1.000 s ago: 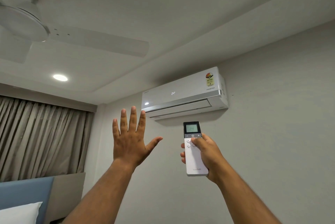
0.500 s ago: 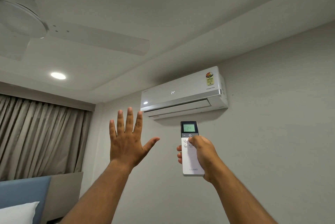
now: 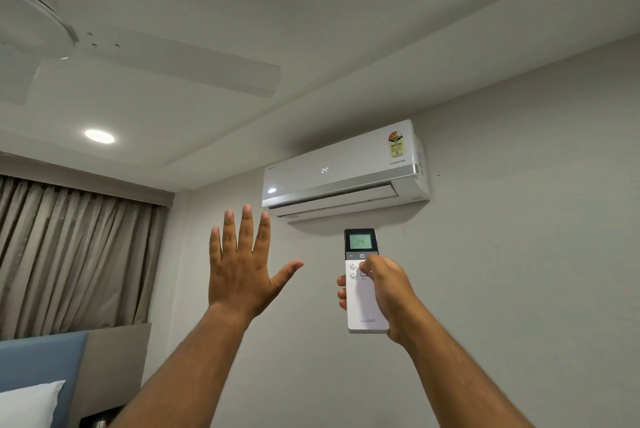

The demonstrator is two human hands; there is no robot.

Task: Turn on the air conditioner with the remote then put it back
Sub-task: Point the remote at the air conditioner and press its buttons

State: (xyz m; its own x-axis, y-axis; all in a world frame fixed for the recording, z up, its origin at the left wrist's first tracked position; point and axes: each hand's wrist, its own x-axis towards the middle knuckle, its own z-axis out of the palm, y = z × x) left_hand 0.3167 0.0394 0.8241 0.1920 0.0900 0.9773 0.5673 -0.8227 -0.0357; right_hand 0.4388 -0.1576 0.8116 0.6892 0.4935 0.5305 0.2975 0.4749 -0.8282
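A white air conditioner (image 3: 343,171) hangs high on the wall, its front showing 24 and its lower flap slightly ajar. Just below it my right hand (image 3: 384,289) holds a slim white remote (image 3: 363,306) upright, pointed at the unit. The remote's small screen is lit green and reads 24. My thumb rests on the buttons just under the power key. My left hand (image 3: 242,265) is raised to the left of the remote, palm toward the wall, fingers spread, holding nothing.
A white ceiling fan (image 3: 145,57) hangs overhead at upper left, beside a round ceiling light (image 3: 99,136). Grey curtains (image 3: 72,254) cover the left wall. A blue headboard (image 3: 41,362) and a white pillow (image 3: 27,403) are at lower left.
The remote's screen has lit up green. My thumb has slid a little along the buttons. Both hands have drifted slightly left.
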